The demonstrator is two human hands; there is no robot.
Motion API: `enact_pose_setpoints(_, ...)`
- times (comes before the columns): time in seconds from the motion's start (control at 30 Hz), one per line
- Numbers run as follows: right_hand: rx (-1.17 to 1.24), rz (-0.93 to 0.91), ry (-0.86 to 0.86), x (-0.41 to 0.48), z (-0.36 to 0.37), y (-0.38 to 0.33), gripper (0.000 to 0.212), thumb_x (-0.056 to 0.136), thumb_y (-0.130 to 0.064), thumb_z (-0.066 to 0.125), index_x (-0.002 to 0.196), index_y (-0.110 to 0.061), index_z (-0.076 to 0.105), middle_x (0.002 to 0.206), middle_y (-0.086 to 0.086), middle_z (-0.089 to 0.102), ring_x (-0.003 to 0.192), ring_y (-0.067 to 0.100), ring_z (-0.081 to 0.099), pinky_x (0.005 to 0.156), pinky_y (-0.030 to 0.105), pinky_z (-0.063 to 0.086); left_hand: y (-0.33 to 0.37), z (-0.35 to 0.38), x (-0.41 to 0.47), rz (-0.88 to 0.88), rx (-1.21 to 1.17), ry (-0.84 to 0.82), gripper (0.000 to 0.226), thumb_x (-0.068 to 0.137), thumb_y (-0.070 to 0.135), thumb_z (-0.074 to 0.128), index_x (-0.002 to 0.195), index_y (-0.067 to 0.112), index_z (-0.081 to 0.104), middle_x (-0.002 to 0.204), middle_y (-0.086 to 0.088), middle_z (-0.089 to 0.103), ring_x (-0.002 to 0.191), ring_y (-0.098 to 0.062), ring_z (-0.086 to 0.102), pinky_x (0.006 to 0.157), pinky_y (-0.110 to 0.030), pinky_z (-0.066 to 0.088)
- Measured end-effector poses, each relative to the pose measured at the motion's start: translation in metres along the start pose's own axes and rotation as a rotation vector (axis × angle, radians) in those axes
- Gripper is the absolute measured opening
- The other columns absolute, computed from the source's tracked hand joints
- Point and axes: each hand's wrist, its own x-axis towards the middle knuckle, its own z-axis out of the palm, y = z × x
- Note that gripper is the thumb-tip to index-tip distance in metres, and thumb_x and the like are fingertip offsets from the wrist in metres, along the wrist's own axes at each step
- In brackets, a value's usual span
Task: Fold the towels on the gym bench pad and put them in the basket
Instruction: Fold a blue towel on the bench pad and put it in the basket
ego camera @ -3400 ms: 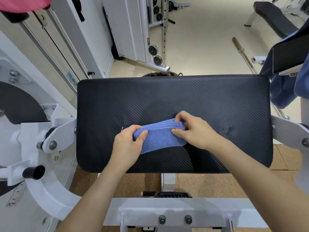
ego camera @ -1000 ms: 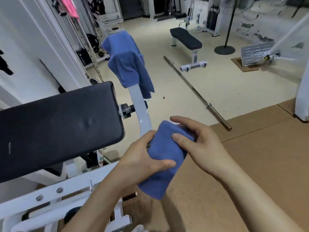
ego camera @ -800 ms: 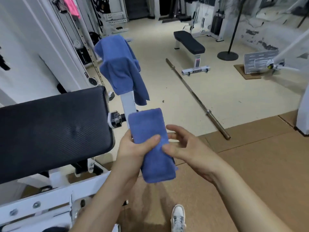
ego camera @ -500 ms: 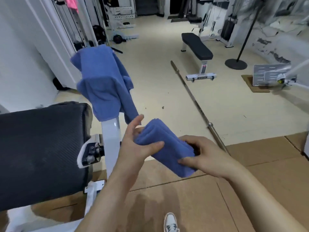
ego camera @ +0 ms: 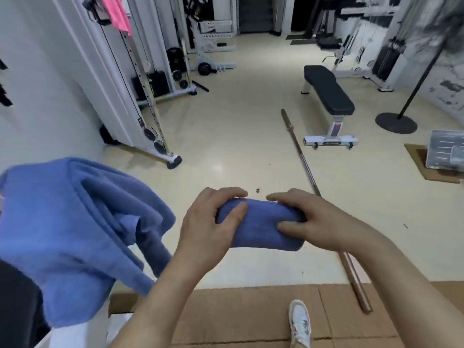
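A folded blue towel (ego camera: pixel 261 227) lies crosswise in front of me, above the floor. My left hand (ego camera: pixel 211 222) grips its left end, with the thumb on top and the fingers curled over the far edge. My right hand (ego camera: pixel 308 217) holds the right end in the same way. More blue towels (ego camera: pixel 62 222) hang in a loose heap at the left, over a white frame. Only a dark sliver of the bench pad (ego camera: pixel 15 305) shows at the lower left edge. No basket is in view.
A steel barbell (ego camera: pixel 308 177) lies on the cream floor to the right. A flat black bench (ego camera: pixel 329 94) stands beyond it, with a fan stand base (ego camera: pixel 395 123) farther right. A cable machine (ego camera: pixel 150 96) stands at the left. My white shoe (ego camera: pixel 300 322) rests on brown matting.
I have turned away from the bench pad, which has slid out of view to the left. The folded towel has swung from slanted to level, with both hands now at its ends.
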Motion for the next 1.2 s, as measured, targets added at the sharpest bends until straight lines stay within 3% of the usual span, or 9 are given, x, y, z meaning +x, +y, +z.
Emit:
enact_pose_setpoints(0.1,0.37,-0.047,0.142,0.058,-0.038,0.032,0.027,0.087,-0.013,0.066,0.108,-0.028,0.071,0.103,-0.015,0.07,0.099,0.0,0.063,0.084,0.021,0.053,-0.013,0.033,0.065,-0.164,-0.137,0.068,0.017,0.092,0.029,0.061,0.091,0.042,0.072,0.097,0.014,0.066,0.095,0.002,0.059,0.08,-0.019,0.045)
enact_pose_setpoints(0.23,0.59,-0.002,0.083,0.142,-0.082,0.071,0.016,0.09,-0.012,0.064,0.092,-0.02,0.077,0.094,-0.009,0.075,0.092,0.008,0.069,0.084,0.03,0.055,-0.016,0.072,0.141,-0.321,-0.165,0.164,0.02,0.091,0.018,0.063,0.086,0.033,0.075,0.099,0.014,0.068,0.091,0.007,0.059,0.07,-0.005,0.042)
enact_pose_setpoints(0.37,0.523,-0.039,-0.027,0.227,-0.101,0.089,0.018,0.089,-0.012,0.064,0.087,-0.024,0.078,0.09,-0.01,0.073,0.088,0.004,0.067,0.079,0.027,0.052,-0.032,0.074,0.197,-0.428,0.123,0.021,0.02,0.089,0.022,0.061,0.098,0.04,0.065,0.099,0.017,0.06,0.096,0.002,0.056,0.074,-0.011,0.042)
enact_pose_setpoints(0.5,0.271,-0.337,-0.097,0.309,-0.104,0.075,0.022,0.086,-0.007,0.067,0.095,-0.024,0.077,0.09,-0.012,0.065,0.09,0.001,0.06,0.073,0.012,0.043,-0.056,0.054,0.25,-0.615,0.264,-0.155,0.049,0.077,0.044,0.068,0.124,0.043,0.053,0.095,0.01,0.059,0.089,-0.009,0.059,0.075,-0.027,0.049)
enact_pose_setpoints(0.6,0.281,-0.443,-0.107,0.375,-0.098,0.055,0.023,0.083,-0.003,0.071,0.094,-0.022,0.078,0.091,-0.014,0.067,0.092,0.001,0.062,0.075,0.009,0.043,-0.086,0.034,0.285,-0.644,0.126,0.025,0.021,0.072,0.047,0.072,0.09,0.038,0.071,0.085,0.011,0.065,0.082,-0.01,0.062,0.079,-0.039,0.054)
enact_pose_setpoints(0.77,0.221,-0.375,-0.286,0.5,-0.07,0.015,0.031,0.077,-0.026,0.077,0.105,-0.036,0.069,0.099,-0.021,0.065,0.092,-0.011,0.057,0.074,0.004,0.041,-0.172,-0.017,0.332,-0.597,0.117,0.372,0.013,0.089,0.029,0.064,0.092,0.041,0.067,0.101,0.02,0.062,0.097,0.003,0.057,0.088,-0.021,0.044)
enact_pose_setpoints(0.93,0.24,-0.224,-0.63,0.606,-0.038,-0.044,0.011,0.086,-0.026,0.07,0.096,-0.024,0.074,0.093,-0.006,0.074,0.089,0.01,0.068,0.08,0.028,0.054,-0.234,-0.071,0.373,-0.673,0.147,0.541,0.023,0.098,0.028,0.05,0.079,0.03,0.063,0.086,0.01,0.065,0.086,-0.003,0.057,0.078,-0.019,0.042)
enact_pose_setpoints(1.0,0.346,-0.2,-0.685,0.636,-0.018,-0.069,0.01,0.089,-0.018,0.067,0.089,-0.014,0.077,0.089,0.002,0.075,0.086,0.016,0.07,0.078,0.027,0.053,-0.25,-0.096,0.375,-0.751,0.04,0.546,0.026,0.099,0.034,0.049,0.081,0.021,0.065,0.079,0.004,0.064,0.081,-0.012,0.057,0.076,-0.029,0.043)
enact_pose_setpoints(1.2,0.41,-0.219,-0.875,0.711,0.076,-0.149,0.017,0.091,-0.011,0.063,0.083,-0.006,0.077,0.087,0.011,0.076,0.079,0.017,0.069,0.07,0.024,0.05,-0.295,-0.175,0.349,-0.874,-0.343,0.603,0.019,0.092,0.016,0.065,0.11,0.019,0.072,0.108,0.009,0.073,0.106,-0.005,0.064,0.09,-0.019,0.05)
